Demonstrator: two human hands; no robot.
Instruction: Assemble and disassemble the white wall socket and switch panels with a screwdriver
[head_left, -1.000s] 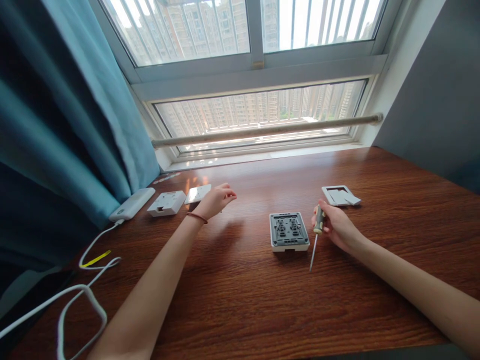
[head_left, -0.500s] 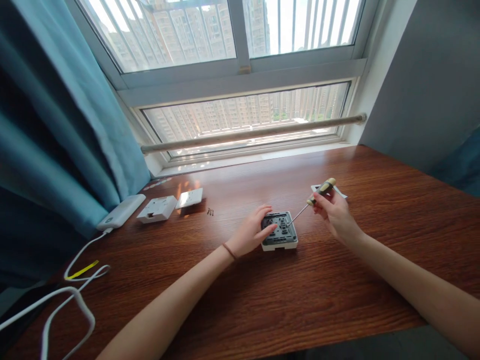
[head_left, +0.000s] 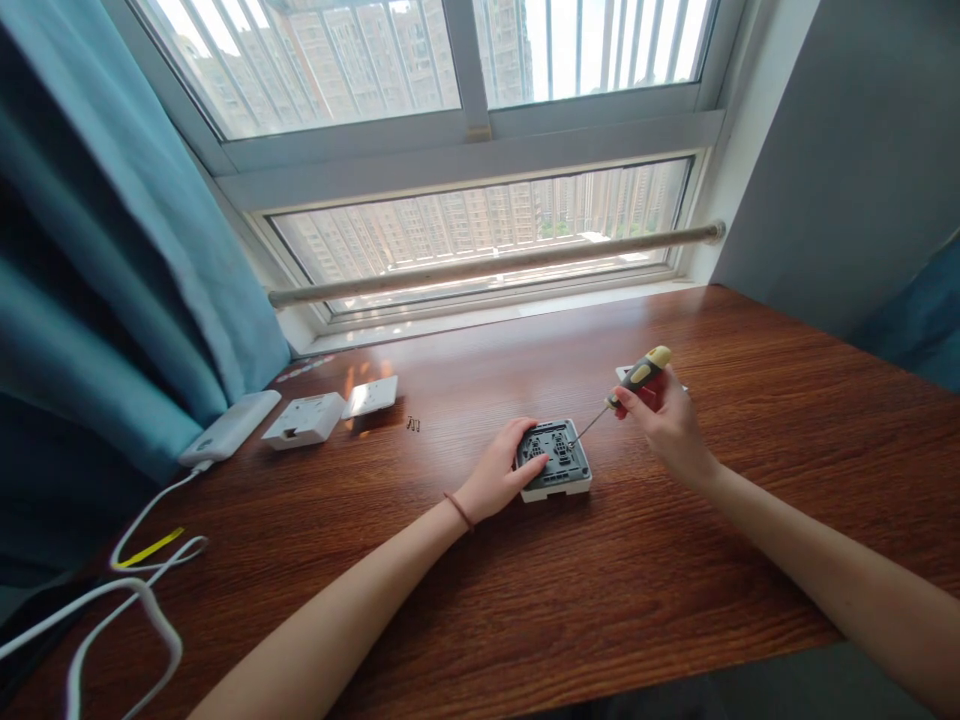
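Note:
A wall socket [head_left: 559, 470] in a white box, its grey inner side facing up, lies on the wooden table. My left hand [head_left: 504, 465] grips its left side, thumb over the near part and fingers along the far edge. In my right hand [head_left: 667, 420] is a screwdriver [head_left: 640, 376] with a yellow and grey handle, held at a slant. Its thin shaft runs down to the right part of the socket, where the tip appears to touch; the exact contact is too small to make out. A white frame [head_left: 622, 373] lies partly hidden behind my right hand.
Several small screws [head_left: 413, 424] lie left of the socket. Farther left are a white cover plate [head_left: 372, 397], a white box [head_left: 304, 420] and a white power bank [head_left: 231, 428] with a white cable [head_left: 154, 490]. A yellow strip [head_left: 152, 548] lies by the cable. Blue curtain [head_left: 150, 220] hangs at the left.
The view has shifted slightly. My right hand has turned the screwdriver handle a little, with the tip still at the socket. My left hand keeps its hold.

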